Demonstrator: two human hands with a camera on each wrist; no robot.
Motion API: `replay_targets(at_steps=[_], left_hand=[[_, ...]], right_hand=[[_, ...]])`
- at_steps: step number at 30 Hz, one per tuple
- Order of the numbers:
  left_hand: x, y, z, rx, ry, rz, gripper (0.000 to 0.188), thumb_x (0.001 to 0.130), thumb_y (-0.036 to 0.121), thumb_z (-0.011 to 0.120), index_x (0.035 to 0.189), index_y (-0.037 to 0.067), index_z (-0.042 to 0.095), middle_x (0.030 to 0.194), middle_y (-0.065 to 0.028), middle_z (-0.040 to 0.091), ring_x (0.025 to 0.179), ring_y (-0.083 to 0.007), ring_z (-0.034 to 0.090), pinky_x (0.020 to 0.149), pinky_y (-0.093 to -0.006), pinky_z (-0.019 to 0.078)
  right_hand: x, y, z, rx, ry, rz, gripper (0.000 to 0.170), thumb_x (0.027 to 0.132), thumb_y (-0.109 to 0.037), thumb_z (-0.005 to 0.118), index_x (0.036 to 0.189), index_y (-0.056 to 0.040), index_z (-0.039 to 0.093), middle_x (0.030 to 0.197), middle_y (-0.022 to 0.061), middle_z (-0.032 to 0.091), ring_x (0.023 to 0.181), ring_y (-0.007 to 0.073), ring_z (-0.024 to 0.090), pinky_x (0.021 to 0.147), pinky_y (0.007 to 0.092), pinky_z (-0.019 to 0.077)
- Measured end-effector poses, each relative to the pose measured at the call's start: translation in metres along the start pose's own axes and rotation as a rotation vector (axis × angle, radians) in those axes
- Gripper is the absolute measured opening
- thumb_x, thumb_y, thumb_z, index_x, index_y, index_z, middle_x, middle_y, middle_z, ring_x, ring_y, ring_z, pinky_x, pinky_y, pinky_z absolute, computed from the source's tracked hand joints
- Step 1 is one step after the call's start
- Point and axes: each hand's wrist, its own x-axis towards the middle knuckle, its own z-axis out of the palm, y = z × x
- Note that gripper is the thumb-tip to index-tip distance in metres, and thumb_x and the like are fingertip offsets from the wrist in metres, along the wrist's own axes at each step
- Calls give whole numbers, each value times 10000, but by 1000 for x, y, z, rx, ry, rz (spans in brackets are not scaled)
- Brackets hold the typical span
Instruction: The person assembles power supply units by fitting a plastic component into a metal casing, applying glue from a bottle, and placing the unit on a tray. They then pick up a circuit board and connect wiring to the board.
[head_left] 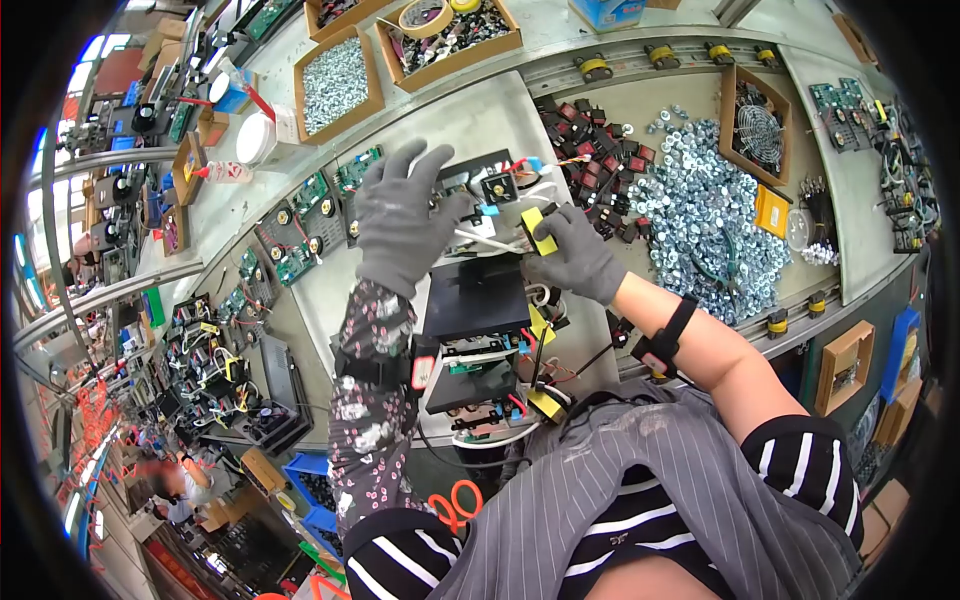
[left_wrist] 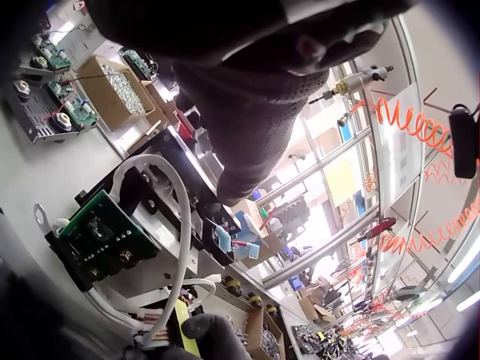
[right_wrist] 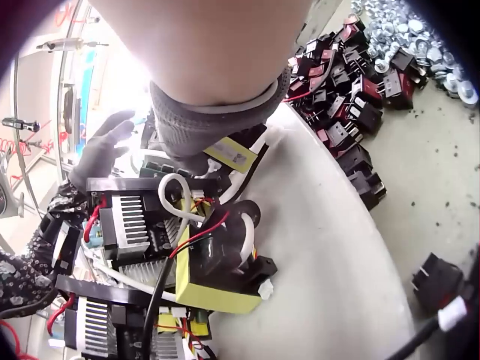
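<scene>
In the head view my gloved left hand [head_left: 400, 220] hovers with fingers spread and nothing in them, beside an electronic unit with a black housing [head_left: 480, 165]. My gloved right hand [head_left: 578, 258] grips a yellow-taped transformer [head_left: 540, 232] by its side. White cables [head_left: 490, 240] run between the two hands. A green circuit board [left_wrist: 105, 236] stands upright near a looped white cable [left_wrist: 184, 225] in the left wrist view. Closer to my body, black-topped units [head_left: 475, 300] stand in a row, and another yellow-taped transformer [right_wrist: 217, 292] sits beside them in the right wrist view.
Right of the work board lie a heap of black-and-red switches [head_left: 600, 160] and a large pile of screws [head_left: 700, 200]. Boxes of small parts [head_left: 342, 85] line the back. Circuit boards on metal brackets [head_left: 300, 225] stand to the left.
</scene>
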Motion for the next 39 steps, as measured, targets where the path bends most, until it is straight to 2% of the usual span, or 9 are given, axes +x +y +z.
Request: replay_targets(at_steps=[2, 3, 6, 11, 13, 20, 34, 35, 39], left_hand=[[4, -16, 23, 176, -45, 114, 449, 791, 344, 663, 1189, 162, 567, 1095, -111, 575, 1075, -291, 530, 895, -396, 428], [10, -21, 26, -159, -378, -194, 458, 815, 365, 645, 1200, 138, 548, 1124, -140, 559, 1071, -314, 543, 893, -401, 440], [8, -42, 43, -390, -341, -271, 450, 834, 373, 630, 1187, 107, 547, 1127, -156, 550, 1035, -318, 561, 880, -396, 457], [9, -39, 41, -377, -323, -263, 478, 823, 377, 632, 1194, 89, 542, 1122, -161, 540, 1012, -299, 573, 867, -379, 470], [10, -37, 39, -399, -333, -286, 484, 822, 377, 632, 1199, 88, 539, 1132, -160, 534, 1027, -300, 566, 876, -377, 466], [13, -35, 32, -425, -402, -336, 498, 852, 372, 620, 1215, 52, 504, 1123, -146, 503, 1076, -266, 517, 921, -346, 432], [19, -27, 34, -323, -375, -438, 390, 906, 401, 542, 1135, 86, 551, 1110, -186, 553, 1078, -336, 532, 915, -405, 416], [19, -26, 33, -321, -380, -441, 389, 904, 401, 545, 1133, 87, 552, 1108, -182, 555, 1077, -334, 533, 914, -404, 418], [19, -27, 36, -308, -375, -424, 373, 900, 402, 552, 1099, 87, 569, 1089, -169, 557, 1065, -324, 540, 904, -402, 424]], right_hand=[[6, 3, -2, 54, -50, -66, 464, 671, -377, 735, 995, -99, 553, 1010, 164, 497, 972, 345, 499, 831, 427, 430], [11, -3, -11, 65, -78, -81, 379, 732, -371, 683, 983, -100, 595, 982, 155, 551, 939, 350, 529, 834, 437, 424], [31, -16, -47, -127, -311, -43, 279, 797, -344, 627, 932, -100, 636, 925, 134, 613, 885, 336, 570, 833, 448, 419], [79, -21, -73, 138, 114, -76, 241, 866, -233, 606, 1031, -61, 637, 868, 123, 647, 784, 266, 630, 696, 341, 501], [98, -21, -75, 345, -207, 33, 292, 886, -114, 617, 1158, -12, 586, 879, 58, 634, 850, 99, 571, 773, 247, 476], [132, -31, -67, 587, -417, 166, 342, 848, -119, 664, 1167, -13, 603, 880, 4, 645, 776, 42, 546, 704, 204, 465], [136, -21, -88, 600, -694, 83, 344, 902, -117, 537, 1233, -33, 574, 984, 33, 656, 846, 82, 584, 761, 245, 496], [135, -19, -88, 651, -702, 116, 334, 924, -134, 506, 1211, 28, 559, 974, 67, 653, 865, 105, 597, 777, 230, 489], [130, -27, -91, 580, -684, 229, 288, 899, -192, 568, 1100, 10, 611, 911, 53, 647, 810, 94, 587, 716, 207, 474]])
